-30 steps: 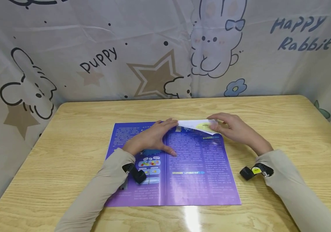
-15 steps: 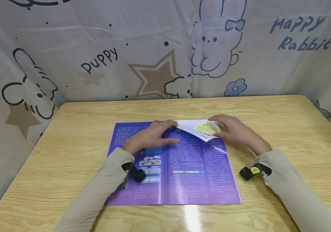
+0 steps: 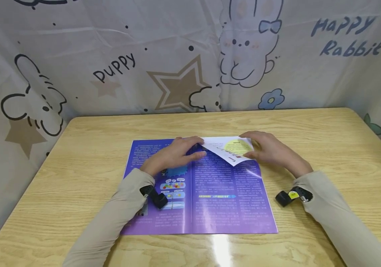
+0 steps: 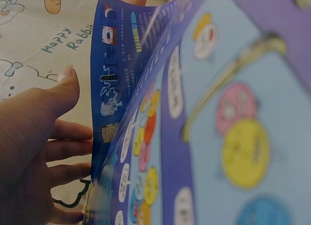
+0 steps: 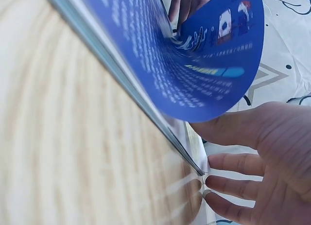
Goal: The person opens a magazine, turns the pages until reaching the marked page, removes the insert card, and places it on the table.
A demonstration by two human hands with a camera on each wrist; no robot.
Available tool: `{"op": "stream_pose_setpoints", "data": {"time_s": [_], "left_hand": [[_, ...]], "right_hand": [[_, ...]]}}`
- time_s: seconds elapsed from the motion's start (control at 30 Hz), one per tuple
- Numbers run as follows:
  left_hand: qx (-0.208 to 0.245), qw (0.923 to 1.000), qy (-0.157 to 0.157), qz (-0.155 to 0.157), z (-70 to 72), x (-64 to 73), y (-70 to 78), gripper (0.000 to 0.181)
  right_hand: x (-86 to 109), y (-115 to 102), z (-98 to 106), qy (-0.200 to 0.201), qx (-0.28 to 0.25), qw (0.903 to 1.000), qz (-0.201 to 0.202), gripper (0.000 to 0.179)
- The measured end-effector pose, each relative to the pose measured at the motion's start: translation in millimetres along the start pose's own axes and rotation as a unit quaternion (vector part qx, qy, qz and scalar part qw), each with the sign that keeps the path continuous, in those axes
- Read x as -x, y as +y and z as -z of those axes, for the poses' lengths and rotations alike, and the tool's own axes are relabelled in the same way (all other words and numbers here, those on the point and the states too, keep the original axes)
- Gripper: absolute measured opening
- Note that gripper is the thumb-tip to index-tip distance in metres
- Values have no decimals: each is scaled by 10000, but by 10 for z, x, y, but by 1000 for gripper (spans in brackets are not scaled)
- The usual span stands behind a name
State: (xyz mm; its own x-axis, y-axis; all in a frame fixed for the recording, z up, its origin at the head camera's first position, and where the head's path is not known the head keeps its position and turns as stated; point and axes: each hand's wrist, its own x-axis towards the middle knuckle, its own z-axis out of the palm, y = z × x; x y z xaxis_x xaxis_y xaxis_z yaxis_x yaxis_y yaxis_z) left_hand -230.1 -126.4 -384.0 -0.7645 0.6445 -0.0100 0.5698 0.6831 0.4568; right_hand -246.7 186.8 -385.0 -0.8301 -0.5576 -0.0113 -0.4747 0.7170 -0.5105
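The magazine (image 3: pixel 217 217) lies spread on the table, its far side at 12 o'clock. On its 3 o'clock half, the page's far corner, between 1 and 2, is raised and folded over into a flap (image 3: pixel 225 148), showing a white underside with a yellow circle. That much of the lift is done. The near part of the page, from about 3 to 6 o'clock, lies flat, and nothing has crossed the fold (image 3: pixel 191 218) to the 9 o'clock half. I judge the lift to be at an early stage, with most of the page left to raise.

The right hand (image 3: pixel 270 148) is at 2 o'clock, thumb and fingers wide apart: the thumb touches the curled page, and the fingertips reach the far corner, nearly straight. Whether they grip it firmly I cannot tell.

The left hand (image 3: pixel 177 155) is at 11 o'clock, over the magazine, its thumb well apart from the fingers. The left wrist view shows the fingers straight, tips at the page's edge; it looks to be steadying the sheet rather than holding it.

Farther out, the table (image 3: pixel 86 167) runs on toward 12 o'clock, where a cloth (image 3: pixel 127 33) with a rabbit, stars and lettering hangs behind it.
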Motion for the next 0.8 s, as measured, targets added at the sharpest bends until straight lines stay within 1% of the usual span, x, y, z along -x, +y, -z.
{"op": "stream_pose_setpoints", "data": {"time_s": [0.1, 0.27, 0.63, 0.8], "left_hand": [[74, 9999, 98, -37, -1, 6, 1, 47], [124, 9996, 244, -74, -8, 11, -8, 44], [167, 9993, 336, 9, -23, -16, -16, 41], [209, 9990, 387, 50, -25, -16, -29, 42]], "right_hand": [[3, -5, -2, -39, -78, 9999, -84, 59], [3, -16, -2, -33, -13, 10000, -89, 59], [17, -3, -3, -28, 23, 10000, -88, 59], [4, -4, -5, -62, 79, 9998, -142, 59]]}}
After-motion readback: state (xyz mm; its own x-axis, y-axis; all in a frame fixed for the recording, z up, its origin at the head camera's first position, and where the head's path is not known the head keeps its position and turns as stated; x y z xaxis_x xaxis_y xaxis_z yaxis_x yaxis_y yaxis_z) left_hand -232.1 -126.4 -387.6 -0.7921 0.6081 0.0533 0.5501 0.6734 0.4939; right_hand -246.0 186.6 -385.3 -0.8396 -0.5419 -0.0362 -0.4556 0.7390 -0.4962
